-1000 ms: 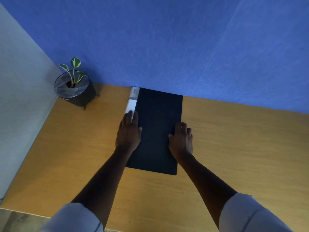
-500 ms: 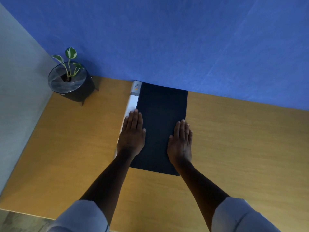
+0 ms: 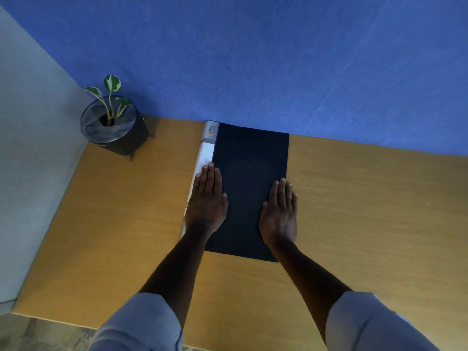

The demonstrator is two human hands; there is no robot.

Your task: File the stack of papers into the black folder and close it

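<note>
The black folder (image 3: 249,173) lies closed and flat on the wooden table, its far end against the blue wall. A white and grey spine label (image 3: 208,148) runs down its left edge. No papers show; what is inside the folder is hidden. My left hand (image 3: 207,201) rests palm down on the folder's left edge, over the spine, fingers together and straight. My right hand (image 3: 279,211) lies palm down on the right edge, fingers straight. Neither hand grips anything.
A small plant in a black pot (image 3: 114,125) stands at the table's far left corner. A grey panel (image 3: 30,148) borders the left side and the blue wall (image 3: 278,59) the back. The wooden table (image 3: 367,211) spreads to the right.
My hands have flattened on the folder and slid slightly toward its near half. The view shifted a little; the folder stays closed in the same spot.
</note>
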